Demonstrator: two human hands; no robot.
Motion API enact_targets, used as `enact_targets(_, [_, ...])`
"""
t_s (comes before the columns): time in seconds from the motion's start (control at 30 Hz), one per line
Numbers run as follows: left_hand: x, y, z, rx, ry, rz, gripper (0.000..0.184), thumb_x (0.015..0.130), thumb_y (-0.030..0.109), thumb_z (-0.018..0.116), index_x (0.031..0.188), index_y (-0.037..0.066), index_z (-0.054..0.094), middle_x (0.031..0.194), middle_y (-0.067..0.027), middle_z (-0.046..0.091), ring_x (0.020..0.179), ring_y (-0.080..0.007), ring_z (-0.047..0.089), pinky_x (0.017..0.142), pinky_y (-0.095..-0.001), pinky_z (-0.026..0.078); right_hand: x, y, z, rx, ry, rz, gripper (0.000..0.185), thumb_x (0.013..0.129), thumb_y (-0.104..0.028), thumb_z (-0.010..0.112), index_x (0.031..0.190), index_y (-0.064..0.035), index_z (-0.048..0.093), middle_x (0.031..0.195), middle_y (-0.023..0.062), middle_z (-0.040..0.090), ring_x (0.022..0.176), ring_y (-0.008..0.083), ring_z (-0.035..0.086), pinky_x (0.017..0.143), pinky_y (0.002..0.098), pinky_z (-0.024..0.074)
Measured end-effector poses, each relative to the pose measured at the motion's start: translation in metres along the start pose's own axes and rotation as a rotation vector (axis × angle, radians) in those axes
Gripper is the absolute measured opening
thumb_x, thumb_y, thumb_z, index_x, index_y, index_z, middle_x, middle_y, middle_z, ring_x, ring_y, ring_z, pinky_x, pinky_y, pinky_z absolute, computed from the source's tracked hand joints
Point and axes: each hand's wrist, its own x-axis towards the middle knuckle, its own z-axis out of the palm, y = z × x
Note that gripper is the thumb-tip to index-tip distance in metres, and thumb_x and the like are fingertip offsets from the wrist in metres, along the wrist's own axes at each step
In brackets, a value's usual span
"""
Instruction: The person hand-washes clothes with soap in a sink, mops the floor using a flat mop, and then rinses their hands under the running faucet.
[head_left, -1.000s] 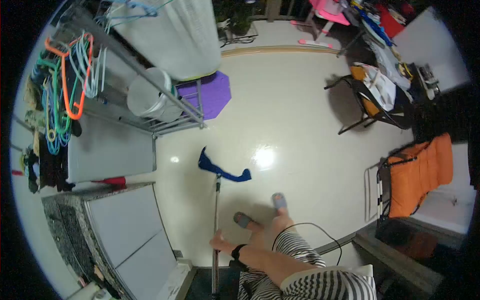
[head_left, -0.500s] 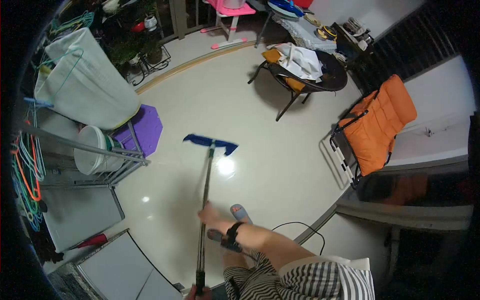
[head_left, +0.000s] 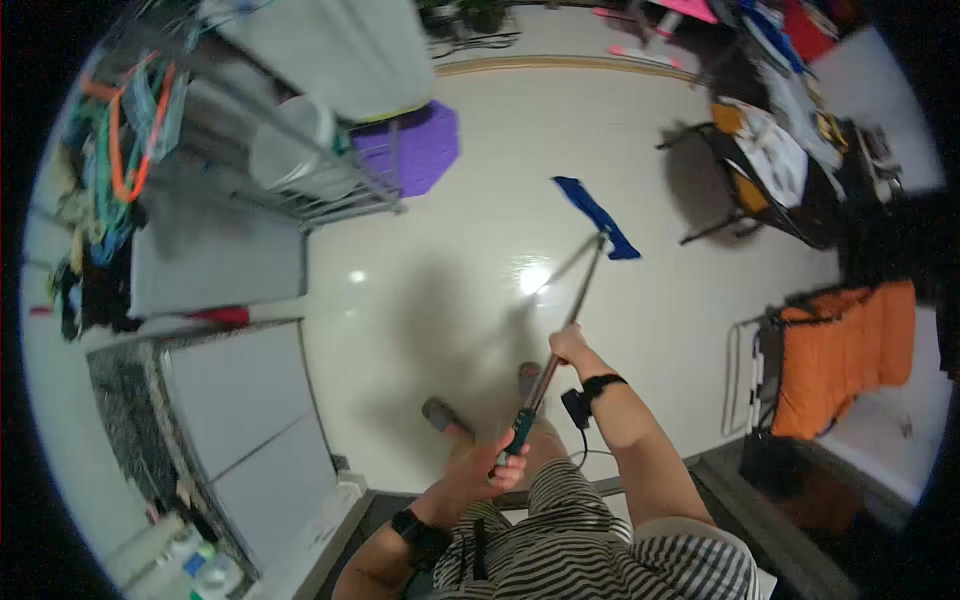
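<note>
A mop with a blue cloth head point(head_left: 598, 218) and a long metal pole point(head_left: 585, 283) reaches from my body out over the pale glossy floor. My left hand point(head_left: 510, 462) is wrapped round the dark green grip at the pole's near end. Farther up, my right hand point(head_left: 568, 344) is closed round the metal pole. The blue head lies on the floor, tilted, to the left of the dark chair. A black band and a small black device with a cable hang at my right wrist; another black band is on my left wrist.
A metal rack point(head_left: 350, 205) with a white bucket point(head_left: 292, 145) and a purple mat point(head_left: 430, 150) stand at the upper left. White cabinets point(head_left: 250, 400) line the left. A dark chair with cloths point(head_left: 770, 165) and an orange folding chair point(head_left: 845, 360) stand at the right.
The mop head has moved far to the right and away from me. Both hands now show on the pole, and the left hand has come fully into view. The camera view has turned.
</note>
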Motion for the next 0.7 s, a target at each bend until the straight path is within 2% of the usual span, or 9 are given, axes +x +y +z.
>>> enact_targets(0.03, [-0.027, -0.005, 0.004, -0.018, 0.001, 0.043, 0.032, 0.091, 0.034, 0.047, 0.098, 0.003, 0.048, 0.068, 0.0035, 0.042, 0.051, -0.0068, 0.033, 0.049, -0.0199, 0.033, 0.009, -0.024, 0.016, 0.123, 0.043, 0.000, 0.006, 0.060, -0.015, 0.066, 0.064, -0.0117, 0.069, 0.061, 0.0086, 0.064, 0.058, 0.0229, 0.062, 0.059, 0.0424, 0.0451])
enact_targets(0.1, [-0.086, -0.014, 0.017, 0.411, 0.340, 0.194, 0.031, 0.092, 0.036, 0.043, 0.100, 0.006, 0.048, 0.068, 0.0065, 0.039, 0.053, -0.0035, 0.030, 0.048, -0.0188, 0.028, 0.024, -0.072, 0.045, 0.322, 0.093, -0.014, 0.008, 0.060, -0.016, 0.066, 0.066, -0.0121, 0.069, 0.062, 0.0084, 0.064, 0.058, 0.0227, 0.062, 0.056, 0.0433, 0.0449])
enact_targets(0.17, [-0.142, -0.027, 0.022, 0.784, 0.592, 0.320, 0.031, 0.093, 0.037, 0.038, 0.098, 0.008, 0.049, 0.068, 0.0077, 0.039, 0.054, -0.0033, 0.028, 0.047, -0.0191, 0.024, 0.031, -0.129, 0.054, 0.347, 0.066, -0.072, 0.009, 0.061, -0.017, 0.065, 0.068, -0.0114, 0.068, 0.063, 0.0084, 0.063, 0.058, 0.0230, 0.061, 0.057, 0.0445, 0.0441])
enact_targets(0.27, [-0.216, -0.027, -0.041, 0.585, 0.591, 0.309, 0.031, 0.094, 0.034, 0.036, 0.096, 0.007, 0.051, 0.066, 0.0069, 0.041, 0.055, -0.0049, 0.031, 0.047, -0.0205, 0.024, 0.045, -0.221, 0.056, 0.324, 0.028, -0.187, 0.010, 0.064, -0.018, 0.065, 0.071, -0.0105, 0.066, 0.065, 0.0082, 0.062, 0.059, 0.0235, 0.060, 0.060, 0.0464, 0.0429])
enact_targets(0.33, [-0.266, -0.024, -0.052, 0.777, 0.705, 0.237, 0.030, 0.091, 0.034, 0.043, 0.082, 0.007, 0.052, 0.060, 0.0060, 0.040, 0.049, -0.0030, 0.034, 0.043, -0.0193, 0.027, 0.057, -0.284, 0.049, 0.289, 0.014, -0.268, 0.012, 0.065, -0.019, 0.065, 0.073, -0.0099, 0.064, 0.065, 0.0081, 0.062, 0.059, 0.0238, 0.059, 0.061, 0.0476, 0.0421])
enact_targets(0.37, [-0.289, -0.024, -0.062, 0.766, 0.701, 0.247, 0.030, 0.091, 0.034, 0.043, 0.082, 0.007, 0.052, 0.060, 0.0060, 0.040, 0.049, -0.0030, 0.034, 0.043, -0.0193, 0.027, 0.063, -0.316, 0.045, 0.270, 0.007, -0.308, 0.012, 0.066, -0.019, 0.065, 0.073, -0.0096, 0.064, 0.066, 0.0081, 0.061, 0.059, 0.0240, 0.058, 0.062, 0.0482, 0.0417])
enact_targets(0.43, [-0.332, -0.025, -0.084, 0.743, 0.962, 0.177, 0.030, 0.091, 0.033, 0.043, 0.080, 0.006, 0.052, 0.054, 0.0045, 0.040, 0.043, -0.0048, 0.032, 0.040, -0.0213, 0.026, 0.077, -0.377, 0.035, 0.226, -0.004, -0.376, 0.014, 0.068, -0.020, 0.064, 0.075, -0.0089, 0.063, 0.067, 0.0080, 0.061, 0.059, 0.0243, 0.057, 0.063, 0.0494, 0.0409])
enact_targets(0.53, [-0.400, -0.029, -0.114, 0.863, 1.054, 0.217, 0.029, 0.091, 0.030, 0.044, 0.080, 0.004, 0.051, 0.053, 0.0018, 0.042, 0.040, -0.0071, 0.033, 0.037, -0.0233, 0.024, 0.100, -0.460, 0.020, 0.147, -0.003, -0.463, 0.016, 0.070, -0.021, 0.064, 0.078, -0.0080, 0.061, 0.068, 0.0078, 0.060, 0.059, 0.0248, 0.056, 0.065, 0.0512, 0.0397])
enact_targets(0.7, [-0.471, -0.048, -0.174, 0.682, 1.136, 0.319, 0.031, 0.088, 0.033, 0.048, 0.079, 0.004, 0.051, 0.056, -0.0005, 0.046, 0.043, -0.0096, 0.039, 0.039, -0.0253, 0.028, 0.142, -0.580, 0.001, 0.006, 0.004, -0.602, 0.020, 0.074, -0.024, 0.063, 0.083, -0.0064, 0.058, 0.071, 0.0076, 0.059, 0.059, 0.0256, 0.054, 0.069, 0.0543, 0.0377])
